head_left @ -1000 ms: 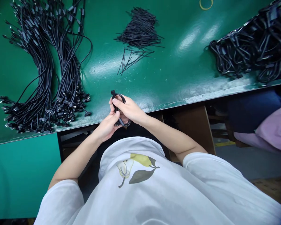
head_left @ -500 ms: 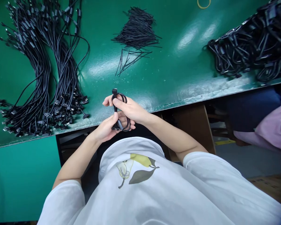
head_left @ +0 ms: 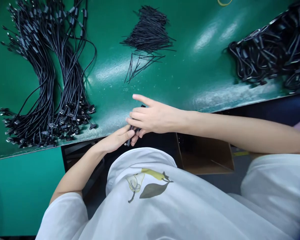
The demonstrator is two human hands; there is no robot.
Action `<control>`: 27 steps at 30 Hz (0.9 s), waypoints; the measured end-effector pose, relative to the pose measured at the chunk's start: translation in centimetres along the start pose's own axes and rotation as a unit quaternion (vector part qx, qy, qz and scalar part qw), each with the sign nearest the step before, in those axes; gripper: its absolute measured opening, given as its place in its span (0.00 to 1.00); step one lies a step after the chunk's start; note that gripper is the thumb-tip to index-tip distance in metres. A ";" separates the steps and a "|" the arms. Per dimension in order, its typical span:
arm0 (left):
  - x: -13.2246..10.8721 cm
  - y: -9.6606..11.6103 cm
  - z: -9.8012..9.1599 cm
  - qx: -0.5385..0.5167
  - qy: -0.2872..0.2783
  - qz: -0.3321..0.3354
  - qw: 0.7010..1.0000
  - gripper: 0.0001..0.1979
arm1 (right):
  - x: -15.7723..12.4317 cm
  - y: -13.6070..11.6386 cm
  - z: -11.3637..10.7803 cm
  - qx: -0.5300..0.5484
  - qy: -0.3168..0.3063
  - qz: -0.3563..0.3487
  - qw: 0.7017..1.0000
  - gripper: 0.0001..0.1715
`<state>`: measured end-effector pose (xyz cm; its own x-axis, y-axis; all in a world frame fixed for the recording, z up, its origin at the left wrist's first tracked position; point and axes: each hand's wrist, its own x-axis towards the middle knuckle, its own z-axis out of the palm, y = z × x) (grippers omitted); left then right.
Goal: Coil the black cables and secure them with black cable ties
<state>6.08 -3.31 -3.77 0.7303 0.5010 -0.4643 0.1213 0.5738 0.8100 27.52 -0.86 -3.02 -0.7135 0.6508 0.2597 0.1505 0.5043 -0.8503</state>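
At the near edge of the green table [head_left: 185,73], both my hands meet over a short coiled black cable [head_left: 132,130]. My left hand [head_left: 117,139] pinches the coil from below with thumb and fingers. My right hand [head_left: 155,116] lies over the coil with its forefinger stretched toward the table and the other fingers curled on the cable. Most of the cable is hidden under the right hand; only a short dark piece shows between the fingertips.
Two long bundles of black cables [head_left: 52,83] with connector ends lie at the left. A heap of thin black ties [head_left: 148,31] sits at the back centre. A pile of coiled cables [head_left: 272,56] fills the right. An open cardboard box [head_left: 205,155] stands under the table.
My right arm has swung out to the right and the hand has flattened over the coil, covering it. The coil has dropped lower between the hands. The left hand has barely moved.
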 end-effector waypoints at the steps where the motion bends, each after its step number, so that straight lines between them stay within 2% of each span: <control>1: 0.0 0.0 -0.1 0.010 -0.014 -0.007 1.000 0.18 | -0.2 0.2 0.1 -0.090 -0.049 -0.006 0.995 0.09; 3: -0.1 0.0 -0.1 0.015 -0.024 -0.019 0.999 0.19 | -0.7 0.3 0.1 -0.285 -0.149 -0.035 0.946 0.13; 4: -0.1 0.0 -0.1 0.011 -0.025 -0.025 0.999 0.19 | -1.0 0.3 0.1 -0.342 -0.168 -0.050 0.923 0.14; 6: -0.2 0.1 -0.1 -0.004 -0.032 -0.042 0.999 0.19 | -1.7 0.1 -0.2 -0.409 -0.168 -0.093 0.892 0.13; 10: -0.2 0.3 0.3 0.002 -0.075 -0.096 0.993 0.19 | -2.3 -0.4 -0.8 -0.457 -0.143 -0.178 0.860 0.13; 13: 0.2 0.3 1.0 0.038 -0.074 -0.087 0.993 0.20 | -2.1 -0.5 -1.1 -0.463 -0.138 -0.188 0.855 0.15; 19: 0.8 0.2 2.4 0.192 0.034 -0.013 0.981 0.11 | -2.4 0.0 -1.3 -0.447 -0.109 -0.131 0.878 0.15; 22: 0.8 0.1 2.5 0.222 0.047 0.006 0.974 0.11 | -2.8 -0.2 -1.0 -0.445 -0.094 -0.114 0.883 0.15; 24: 0.8 0.2 2.4 0.231 0.057 0.005 0.971 0.12 | -2.9 -0.4 -0.8 -0.458 -0.104 -0.108 0.876 0.14; 27: 0.9 0.6 2.0 0.200 0.032 -0.001 0.979 0.15 | -2.8 -0.4 -0.8 -0.471 -0.116 -0.122 0.866 0.14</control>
<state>8.18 -3.84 -3.00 0.6884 0.5465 -0.4768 0.3850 0.2818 0.8788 30.03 -2.40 -3.02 -0.9045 0.3827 0.1882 0.3890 0.9212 -0.0040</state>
